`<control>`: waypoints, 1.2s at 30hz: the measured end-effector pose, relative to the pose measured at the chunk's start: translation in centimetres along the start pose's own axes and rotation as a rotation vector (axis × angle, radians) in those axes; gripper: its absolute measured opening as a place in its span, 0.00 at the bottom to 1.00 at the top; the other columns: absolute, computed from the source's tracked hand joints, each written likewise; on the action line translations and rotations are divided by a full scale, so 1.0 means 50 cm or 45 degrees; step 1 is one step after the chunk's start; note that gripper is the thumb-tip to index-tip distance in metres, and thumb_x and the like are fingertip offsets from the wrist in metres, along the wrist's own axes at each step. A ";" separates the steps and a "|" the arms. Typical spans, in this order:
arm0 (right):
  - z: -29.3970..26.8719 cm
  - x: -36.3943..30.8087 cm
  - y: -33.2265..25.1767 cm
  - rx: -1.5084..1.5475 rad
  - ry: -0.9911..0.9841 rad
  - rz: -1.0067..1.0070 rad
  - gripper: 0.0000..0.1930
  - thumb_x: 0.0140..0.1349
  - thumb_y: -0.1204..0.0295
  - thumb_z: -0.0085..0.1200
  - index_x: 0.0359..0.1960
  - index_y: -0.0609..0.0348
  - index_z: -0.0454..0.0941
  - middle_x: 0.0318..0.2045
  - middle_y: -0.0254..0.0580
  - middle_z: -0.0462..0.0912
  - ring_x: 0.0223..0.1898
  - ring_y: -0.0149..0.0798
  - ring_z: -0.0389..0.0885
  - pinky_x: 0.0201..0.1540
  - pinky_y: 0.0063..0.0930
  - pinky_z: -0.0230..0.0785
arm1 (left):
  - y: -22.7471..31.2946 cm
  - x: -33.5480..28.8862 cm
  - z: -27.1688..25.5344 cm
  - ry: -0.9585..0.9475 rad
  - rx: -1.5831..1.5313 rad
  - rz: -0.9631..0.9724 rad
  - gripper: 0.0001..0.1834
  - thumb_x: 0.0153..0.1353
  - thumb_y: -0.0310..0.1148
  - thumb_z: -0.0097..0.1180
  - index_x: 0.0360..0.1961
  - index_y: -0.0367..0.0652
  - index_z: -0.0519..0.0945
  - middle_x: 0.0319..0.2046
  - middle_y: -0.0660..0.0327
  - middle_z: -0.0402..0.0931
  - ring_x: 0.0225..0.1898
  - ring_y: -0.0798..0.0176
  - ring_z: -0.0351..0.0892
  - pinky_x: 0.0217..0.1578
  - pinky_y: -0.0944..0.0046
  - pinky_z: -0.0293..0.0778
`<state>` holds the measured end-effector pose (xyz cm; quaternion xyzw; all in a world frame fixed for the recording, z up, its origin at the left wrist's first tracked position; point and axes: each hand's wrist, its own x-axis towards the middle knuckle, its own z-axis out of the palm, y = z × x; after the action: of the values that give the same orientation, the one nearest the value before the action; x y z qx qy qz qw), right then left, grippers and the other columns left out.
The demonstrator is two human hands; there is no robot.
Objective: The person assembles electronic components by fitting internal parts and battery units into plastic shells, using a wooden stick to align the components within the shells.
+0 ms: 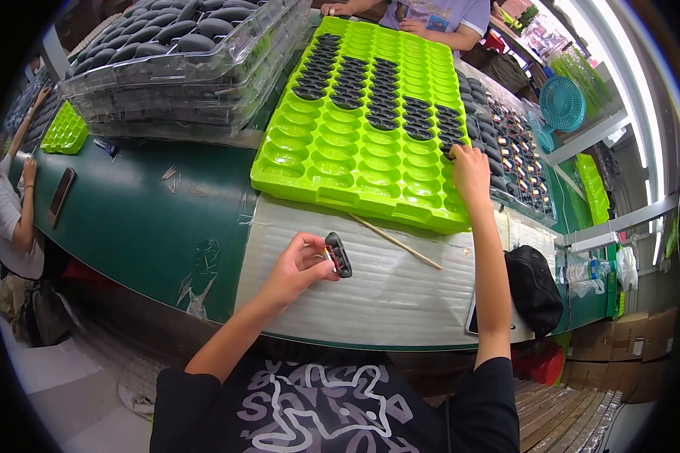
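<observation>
My left hand [298,266] is closed around a dark oval shell [340,255], above the white foam sheet on the bench. Small red and white parts show between my fingers and the shell's inner side. My right hand [470,160] reaches to the right side of a bright green tray [340,198] with rows of oval pockets. Its fingertips are pinched at a black oval insert [447,143] in a pocket there; the fingers partly cover it. Several more black inserts fill pockets in the middle and far part of the tray.
Clear trays of dark shells [166,83] stand stacked at far left. Another shell tray with small coloured parts [517,151] lies on the right. A thin stick [397,241] rests on the foam [295,302]. A black pouch [534,291] sits near my right arm. Co-workers are at the far side and left.
</observation>
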<state>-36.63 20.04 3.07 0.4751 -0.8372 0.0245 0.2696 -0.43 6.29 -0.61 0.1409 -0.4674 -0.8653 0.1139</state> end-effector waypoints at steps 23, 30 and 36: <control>-0.023 0.027 0.039 0.326 -0.259 -0.002 0.08 0.47 0.75 0.56 0.31 0.54 0.75 0.31 0.36 0.78 0.38 0.43 0.73 0.43 0.36 0.62 | 0.003 0.005 -0.003 -0.094 0.119 -0.117 0.20 0.56 0.27 0.58 0.49 0.38 0.66 0.41 0.58 0.71 0.42 0.65 0.75 0.43 0.65 0.74; -0.049 0.055 0.045 0.667 -0.165 0.027 0.08 0.49 0.77 0.56 0.32 0.59 0.75 0.30 0.42 0.78 0.35 0.45 0.75 0.41 0.34 0.66 | -0.019 0.005 -0.020 -0.094 0.108 -0.075 0.22 0.56 0.28 0.59 0.50 0.38 0.66 0.40 0.61 0.72 0.41 0.69 0.73 0.41 0.69 0.71; -0.219 0.012 -0.114 1.104 -0.036 0.106 0.07 0.49 0.82 0.55 0.32 0.64 0.75 0.28 0.42 0.76 0.34 0.40 0.75 0.41 0.28 0.65 | -0.018 0.006 -0.016 -0.106 0.110 -0.144 0.25 0.56 0.32 0.60 0.53 0.38 0.69 0.37 0.66 0.73 0.40 0.74 0.72 0.42 0.72 0.69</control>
<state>-27.59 19.70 11.46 0.5105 -0.7716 0.3780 0.0324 -0.49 6.03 -1.82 0.1357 -0.4998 -0.8545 0.0394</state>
